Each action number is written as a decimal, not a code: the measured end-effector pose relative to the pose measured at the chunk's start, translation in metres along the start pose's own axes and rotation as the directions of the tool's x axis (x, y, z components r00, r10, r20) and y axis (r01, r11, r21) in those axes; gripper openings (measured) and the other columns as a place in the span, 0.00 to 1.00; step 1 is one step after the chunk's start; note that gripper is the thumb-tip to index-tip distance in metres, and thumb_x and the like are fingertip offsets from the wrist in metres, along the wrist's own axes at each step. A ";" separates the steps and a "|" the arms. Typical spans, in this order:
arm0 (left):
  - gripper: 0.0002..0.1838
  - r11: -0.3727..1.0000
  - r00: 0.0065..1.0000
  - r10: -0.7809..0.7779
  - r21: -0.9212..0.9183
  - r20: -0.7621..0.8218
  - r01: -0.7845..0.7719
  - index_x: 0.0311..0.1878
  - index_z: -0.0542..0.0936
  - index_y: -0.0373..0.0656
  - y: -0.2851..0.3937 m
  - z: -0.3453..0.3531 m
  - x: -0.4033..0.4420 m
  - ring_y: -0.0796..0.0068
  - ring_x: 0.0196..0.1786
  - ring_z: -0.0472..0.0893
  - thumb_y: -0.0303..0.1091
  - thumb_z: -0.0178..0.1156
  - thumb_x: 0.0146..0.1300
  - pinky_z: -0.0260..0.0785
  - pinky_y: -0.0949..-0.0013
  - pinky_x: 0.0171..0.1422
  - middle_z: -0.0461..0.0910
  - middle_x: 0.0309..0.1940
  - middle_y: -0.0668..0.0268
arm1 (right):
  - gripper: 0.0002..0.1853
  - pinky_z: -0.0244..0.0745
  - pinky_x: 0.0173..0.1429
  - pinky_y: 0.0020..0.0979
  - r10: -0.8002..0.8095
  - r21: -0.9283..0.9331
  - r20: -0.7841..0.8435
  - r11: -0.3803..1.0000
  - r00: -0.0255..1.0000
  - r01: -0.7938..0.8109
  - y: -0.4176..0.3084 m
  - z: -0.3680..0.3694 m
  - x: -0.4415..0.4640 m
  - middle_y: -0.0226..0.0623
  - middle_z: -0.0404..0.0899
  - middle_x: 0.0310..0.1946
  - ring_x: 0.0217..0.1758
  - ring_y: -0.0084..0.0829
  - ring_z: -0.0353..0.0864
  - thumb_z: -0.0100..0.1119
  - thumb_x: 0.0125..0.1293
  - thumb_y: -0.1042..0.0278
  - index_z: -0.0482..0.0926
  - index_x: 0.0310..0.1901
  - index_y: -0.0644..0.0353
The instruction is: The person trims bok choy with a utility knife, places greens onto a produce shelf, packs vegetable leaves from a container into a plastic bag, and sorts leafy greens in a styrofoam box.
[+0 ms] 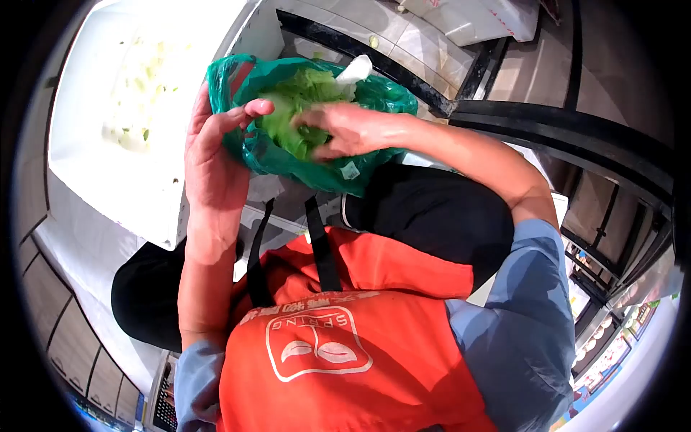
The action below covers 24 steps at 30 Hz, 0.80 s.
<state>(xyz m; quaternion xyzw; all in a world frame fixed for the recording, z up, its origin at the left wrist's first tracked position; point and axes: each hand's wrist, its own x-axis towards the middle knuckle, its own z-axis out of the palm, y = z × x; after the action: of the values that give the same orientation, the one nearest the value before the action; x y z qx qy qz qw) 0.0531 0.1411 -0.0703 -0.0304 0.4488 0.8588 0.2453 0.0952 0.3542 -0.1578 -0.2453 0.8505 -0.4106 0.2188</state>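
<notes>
A green plastic bag point(277, 164) lies open above my lap, with leafy green lettuce point(306, 90) inside it. My left hand point(219, 147) is at the bag's left side, palm up, thumb and fingers apart, touching the bag's edge. Reaching into the bag from the right, my right hand point(342, 129) is on the lettuce; its fingers are blurred and partly hidden among the leaves. A white piece point(355, 70) sticks up at the bag's top edge.
At the left stands a large white foam box point(79, 169) with small leaf scraps on its bottom. Black metal frame bars point(525, 115) run along the right. Another white box point(482, 18) is at the top. Leaf bits lie on the tiled floor point(403, 47).
</notes>
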 end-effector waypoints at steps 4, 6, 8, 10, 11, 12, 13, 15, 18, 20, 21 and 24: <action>0.26 1.000 0.997 0.015 0.027 -0.070 -0.013 0.64 0.70 0.35 0.007 -0.005 -0.006 0.74 0.43 0.83 0.23 0.50 0.59 0.69 0.78 0.42 0.83 0.45 0.56 | 0.20 0.79 0.47 0.33 0.504 0.296 -0.168 0.845 0.847 -0.445 0.038 -0.019 0.002 0.44 0.79 0.41 0.41 0.39 0.82 0.64 0.59 0.62 0.77 0.53 0.55; 0.25 0.999 0.996 0.006 0.046 -0.094 -0.002 0.64 0.70 0.36 0.005 -0.008 -0.007 0.75 0.43 0.83 0.23 0.49 0.60 0.68 0.79 0.41 0.82 0.48 0.58 | 0.22 0.78 0.50 0.35 0.404 -0.034 -0.556 0.862 0.726 -0.506 0.081 -0.034 -0.003 0.43 0.78 0.46 0.46 0.41 0.82 0.62 0.59 0.62 0.75 0.55 0.54; 0.25 0.997 0.994 0.006 0.083 -0.111 0.003 0.64 0.69 0.36 0.005 -0.012 -0.007 0.75 0.43 0.83 0.24 0.48 0.61 0.68 0.79 0.41 0.81 0.52 0.59 | 0.22 0.77 0.53 0.39 0.216 -0.335 -0.647 0.782 0.732 -0.526 0.117 -0.034 -0.007 0.42 0.76 0.51 0.51 0.43 0.80 0.61 0.59 0.63 0.74 0.56 0.53; 0.25 0.995 0.998 0.002 0.102 -0.060 0.004 0.65 0.69 0.37 0.004 -0.020 -0.007 0.75 0.44 0.83 0.24 0.48 0.62 0.68 0.79 0.41 0.79 0.55 0.60 | 0.17 0.76 0.53 0.48 0.356 -0.349 -0.495 0.754 0.793 -0.557 0.130 -0.031 -0.009 0.46 0.75 0.49 0.49 0.50 0.79 0.60 0.59 0.63 0.75 0.49 0.57; 0.25 0.994 0.999 0.002 0.111 -0.036 0.002 0.65 0.69 0.37 0.004 -0.022 -0.006 0.75 0.44 0.83 0.24 0.48 0.62 0.68 0.79 0.41 0.78 0.57 0.61 | 0.17 0.75 0.52 0.48 0.378 -0.401 -0.428 0.735 0.821 -0.547 0.131 -0.034 -0.008 0.47 0.75 0.49 0.49 0.50 0.79 0.60 0.59 0.63 0.75 0.49 0.58; 0.25 0.995 0.999 0.006 0.103 -0.043 -0.002 0.65 0.69 0.37 0.006 -0.022 -0.005 0.75 0.44 0.83 0.24 0.48 0.62 0.68 0.80 0.41 0.78 0.57 0.61 | 0.16 0.75 0.51 0.49 0.398 -0.454 -0.358 0.716 0.845 -0.530 0.133 -0.039 -0.005 0.47 0.75 0.48 0.49 0.50 0.79 0.60 0.59 0.63 0.75 0.48 0.58; 0.25 0.996 0.999 0.007 0.092 -0.054 -0.002 0.65 0.69 0.37 0.006 -0.021 -0.006 0.75 0.44 0.83 0.24 0.48 0.62 0.68 0.80 0.41 0.78 0.57 0.60 | 0.14 0.76 0.48 0.48 0.349 -0.484 -0.375 0.716 0.859 -0.503 0.144 -0.038 -0.005 0.47 0.77 0.43 0.46 0.50 0.79 0.62 0.57 0.64 0.77 0.44 0.58; 0.26 0.998 0.996 0.009 0.070 -0.085 -0.003 0.65 0.69 0.37 0.005 -0.016 -0.006 0.75 0.43 0.83 0.24 0.48 0.62 0.68 0.81 0.40 0.78 0.57 0.59 | 0.11 0.76 0.46 0.45 0.319 -0.276 -0.339 0.865 0.885 -0.418 0.132 -0.047 -0.012 0.45 0.78 0.38 0.43 0.46 0.81 0.63 0.56 0.65 0.77 0.40 0.58; 0.27 0.999 0.992 0.012 0.044 -0.129 -0.007 0.65 0.69 0.37 0.007 -0.006 -0.008 0.75 0.42 0.82 0.23 0.48 0.60 0.69 0.79 0.37 0.78 0.56 0.58 | 0.07 0.74 0.38 0.30 0.251 0.108 -0.316 0.968 0.915 -0.228 0.081 -0.038 -0.010 0.31 0.78 0.29 0.33 0.25 0.78 0.65 0.56 0.70 0.75 0.31 0.58; 0.28 0.999 0.996 -0.013 0.039 -0.093 0.017 0.65 0.69 0.37 0.009 -0.002 -0.008 0.74 0.41 0.82 0.22 0.48 0.59 0.70 0.77 0.36 0.78 0.54 0.57 | 0.11 0.76 0.41 0.35 0.183 0.136 -0.241 0.979 0.953 -0.154 0.045 -0.007 0.001 0.34 0.80 0.32 0.36 0.31 0.80 0.68 0.54 0.63 0.76 0.32 0.57; 0.28 0.999 0.997 -0.029 0.032 -0.067 0.031 0.66 0.68 0.37 0.010 0.000 -0.008 0.74 0.39 0.81 0.22 0.49 0.58 0.70 0.77 0.35 0.79 0.53 0.57 | 0.11 0.75 0.42 0.38 0.035 0.138 -0.230 0.990 0.972 -0.003 0.039 0.015 0.010 0.38 0.80 0.33 0.37 0.36 0.81 0.67 0.55 0.63 0.77 0.35 0.59; 0.30 0.996 0.996 -0.085 -0.023 0.028 0.086 0.66 0.68 0.37 0.012 0.007 -0.016 0.75 0.35 0.80 0.22 0.49 0.56 0.71 0.75 0.34 0.79 0.49 0.58 | 0.17 0.74 0.51 0.43 0.100 0.092 0.087 0.990 0.991 -0.108 0.059 0.079 0.028 0.53 0.81 0.42 0.46 0.47 0.81 0.60 0.58 0.60 0.79 0.44 0.65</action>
<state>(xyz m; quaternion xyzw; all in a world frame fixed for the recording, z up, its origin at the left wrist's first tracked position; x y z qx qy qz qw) 0.0634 0.1348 -0.0523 -0.0410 0.4332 0.8533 0.2874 0.1041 0.3232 -0.2549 -0.2065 0.8315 -0.4288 0.2864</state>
